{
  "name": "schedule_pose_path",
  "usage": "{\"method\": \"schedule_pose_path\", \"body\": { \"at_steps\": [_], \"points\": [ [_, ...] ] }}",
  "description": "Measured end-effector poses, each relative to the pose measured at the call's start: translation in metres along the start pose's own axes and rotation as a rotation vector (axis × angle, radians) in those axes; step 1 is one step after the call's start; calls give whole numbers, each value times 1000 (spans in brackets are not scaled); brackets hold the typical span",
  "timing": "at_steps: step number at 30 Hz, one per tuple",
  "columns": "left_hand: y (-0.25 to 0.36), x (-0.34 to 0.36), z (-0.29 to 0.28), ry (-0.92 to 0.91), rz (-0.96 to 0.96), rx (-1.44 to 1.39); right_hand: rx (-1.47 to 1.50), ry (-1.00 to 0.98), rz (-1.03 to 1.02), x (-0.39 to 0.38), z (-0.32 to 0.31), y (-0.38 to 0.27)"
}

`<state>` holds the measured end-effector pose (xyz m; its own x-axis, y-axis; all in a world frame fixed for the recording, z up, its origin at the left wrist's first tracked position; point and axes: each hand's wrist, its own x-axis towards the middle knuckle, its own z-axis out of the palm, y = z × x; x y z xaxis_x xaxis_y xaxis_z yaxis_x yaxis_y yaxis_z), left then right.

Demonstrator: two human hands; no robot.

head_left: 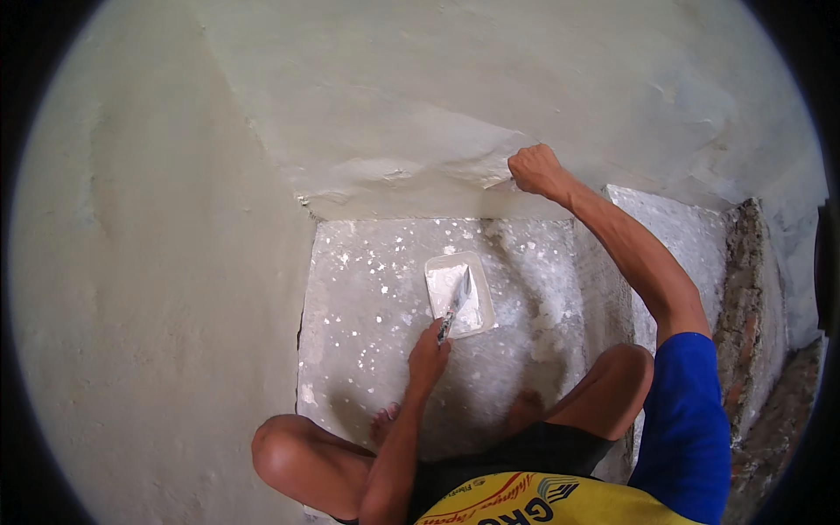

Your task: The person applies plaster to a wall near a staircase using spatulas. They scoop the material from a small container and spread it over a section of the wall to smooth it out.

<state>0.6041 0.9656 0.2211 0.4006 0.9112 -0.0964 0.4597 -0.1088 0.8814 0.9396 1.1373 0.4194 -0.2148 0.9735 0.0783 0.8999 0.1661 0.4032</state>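
Observation:
My left hand [428, 353] is closed around the handle of a small pointed trowel [461, 289]. The trowel's blade lies over a shallow white plastic tray [488, 302], which holds white paste. Up at the wall [394, 96], my right hand [536, 170] is closed on a putty knife [500, 185]. Only part of that knife's thin blade shows, close to the wall surface; my fist hides its handle. White, uneven patches of filler run along the lower wall to the left of the blade.
The grey concrete landing [359, 297] is spotted with white drips. Rough concrete steps [744, 297] drop away on the right. A second plastered wall [157, 289] stands on the left. My knees and bare feet are close to the tray.

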Motion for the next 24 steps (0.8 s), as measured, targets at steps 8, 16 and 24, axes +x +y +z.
{"method": "schedule_pose_path", "body": {
  "at_steps": [8,16,24],
  "points": [
    [7,2,-4,-10,-30,12,-52,16,-6,22,-32,12],
    [0,1,-6,-19,-50,54,234,-50,218,-50,-65,24],
    [14,4,0,-75,-50,17,756,125,253,-132,101,-44]
  ]
}}
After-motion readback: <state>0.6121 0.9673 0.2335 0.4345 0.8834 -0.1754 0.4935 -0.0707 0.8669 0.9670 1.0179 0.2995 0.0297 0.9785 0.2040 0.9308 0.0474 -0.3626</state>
